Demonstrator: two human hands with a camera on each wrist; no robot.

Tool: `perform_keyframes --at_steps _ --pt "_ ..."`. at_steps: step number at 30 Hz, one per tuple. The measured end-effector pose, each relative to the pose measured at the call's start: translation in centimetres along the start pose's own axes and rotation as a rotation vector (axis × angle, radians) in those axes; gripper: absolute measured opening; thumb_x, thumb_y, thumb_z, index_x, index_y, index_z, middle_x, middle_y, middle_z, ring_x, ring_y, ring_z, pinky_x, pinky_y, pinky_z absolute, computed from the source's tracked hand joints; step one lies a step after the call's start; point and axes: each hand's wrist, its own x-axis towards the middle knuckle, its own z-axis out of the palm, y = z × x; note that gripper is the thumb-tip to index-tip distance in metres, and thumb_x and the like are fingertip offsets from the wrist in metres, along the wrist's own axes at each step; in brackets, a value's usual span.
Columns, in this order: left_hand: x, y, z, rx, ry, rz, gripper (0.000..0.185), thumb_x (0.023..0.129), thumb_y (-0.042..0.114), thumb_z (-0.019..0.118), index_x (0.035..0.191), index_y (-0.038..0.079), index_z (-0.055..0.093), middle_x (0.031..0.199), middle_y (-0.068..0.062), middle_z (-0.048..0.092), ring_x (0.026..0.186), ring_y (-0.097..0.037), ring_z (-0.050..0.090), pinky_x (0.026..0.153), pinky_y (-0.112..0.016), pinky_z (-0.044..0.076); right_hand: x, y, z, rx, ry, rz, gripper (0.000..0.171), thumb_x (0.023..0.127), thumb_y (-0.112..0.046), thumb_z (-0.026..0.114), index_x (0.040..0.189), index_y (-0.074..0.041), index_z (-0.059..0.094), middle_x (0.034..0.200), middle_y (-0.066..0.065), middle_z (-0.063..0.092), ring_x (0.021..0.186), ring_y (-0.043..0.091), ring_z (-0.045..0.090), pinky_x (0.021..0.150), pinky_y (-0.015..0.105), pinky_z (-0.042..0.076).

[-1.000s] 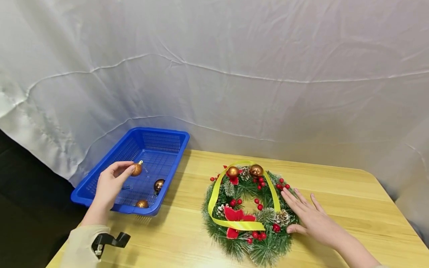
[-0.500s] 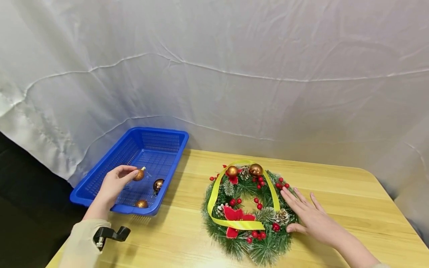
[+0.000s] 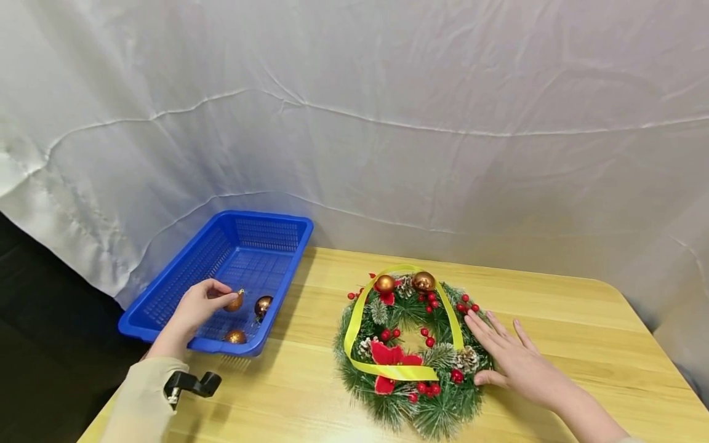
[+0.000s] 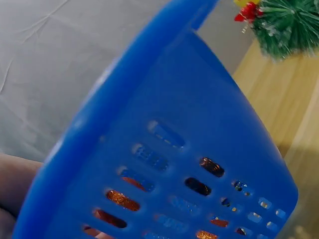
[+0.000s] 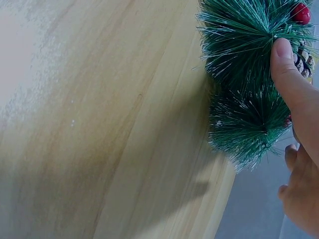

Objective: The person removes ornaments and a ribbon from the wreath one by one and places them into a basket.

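Note:
Inside the blue basket (image 3: 277, 289), my left hand (image 3: 202, 307) pinches a glittery copper bauble (image 3: 235, 302) between thumb and fingers, its small cap pointing up. Beside it lie a shiny brown bauble (image 3: 263, 306) and another glittery bauble (image 3: 235, 336). In the left wrist view the slotted basket wall (image 4: 214, 114) hides most of that hand. My right hand (image 3: 515, 363) rests with straight fingers on the right side of a green Christmas wreath (image 3: 443, 418); its thumb (image 5: 286, 64) touches the needles. A yellow ribbon (image 3: 354, 335) lies looped over the wreath.
The wreath carries two copper baubles, a red poinsettia (image 3: 388, 354), red berries and pinecones (image 3: 467, 358). Everything stands on a light wooden table (image 3: 299, 394). Behind it hangs a grey-white cloth (image 3: 388, 154). A black clamp (image 3: 194, 384) is on the left sleeve.
My left hand has moved lower and slightly right in the basket, bringing the pinched bauble close to the other two. The right hand and the wreath have stayed put.

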Motion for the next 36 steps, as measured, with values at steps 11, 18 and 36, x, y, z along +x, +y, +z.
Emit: perform_keyframes --at_steps 11,18,36 --pt "-0.1 0.1 0.2 0.055 -0.002 -0.009 0.032 0.090 0.020 0.068 0.103 -0.007 0.058 0.093 -0.015 0.062 0.086 -0.028 0.057 0.071 -0.037 0.048 -0.1 -0.1 0.1 -0.007 0.009 -0.007 0.095 0.082 -0.054 0.060 0.153 -0.011 0.016 0.157 0.011 0.017 0.143 0.019 -0.004 0.111 0.049 -0.015" --pt "-0.1 0.3 0.1 0.047 0.024 -0.001 0.039 0.091 0.024 0.066 0.112 -0.008 0.057 0.101 -0.018 0.062 0.095 -0.033 0.057 0.078 -0.042 0.048 -0.1 -0.1 0.0 -0.009 0.014 -0.005 0.094 0.082 -0.054 0.061 0.153 -0.011 0.016 0.157 0.011 0.017 0.143 0.017 -0.005 0.110 0.048 -0.016" --pt "-1.2 6.7 1.2 -0.119 0.241 0.169 0.037 0.091 0.031 0.066 0.114 0.003 0.063 0.112 -0.015 0.063 0.105 -0.025 0.057 0.083 -0.034 0.046 -0.1 -0.1 0.0 0.001 0.010 -0.002 0.094 0.083 -0.053 0.061 0.154 -0.011 0.016 0.157 0.011 0.017 0.143 0.017 -0.006 0.110 0.047 -0.018"
